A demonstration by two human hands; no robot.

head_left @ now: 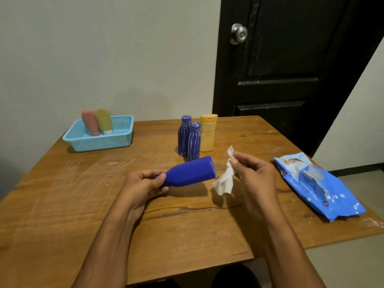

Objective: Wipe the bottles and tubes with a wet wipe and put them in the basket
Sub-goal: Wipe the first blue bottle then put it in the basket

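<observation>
My left hand grips the neck end of a plain blue bottle, held sideways above the table with its base pointing right. My right hand pinches a crumpled white wet wipe just right of the bottle's base, not touching it. Two blue bottles with white streaks and a yellow bottle stand upright behind. A light blue basket at the back left holds a pink tube and a yellow tube.
A blue wet-wipe pack lies on the right side of the wooden table, near its edge. A black door stands behind the table's far right corner. A grey wall runs behind the basket.
</observation>
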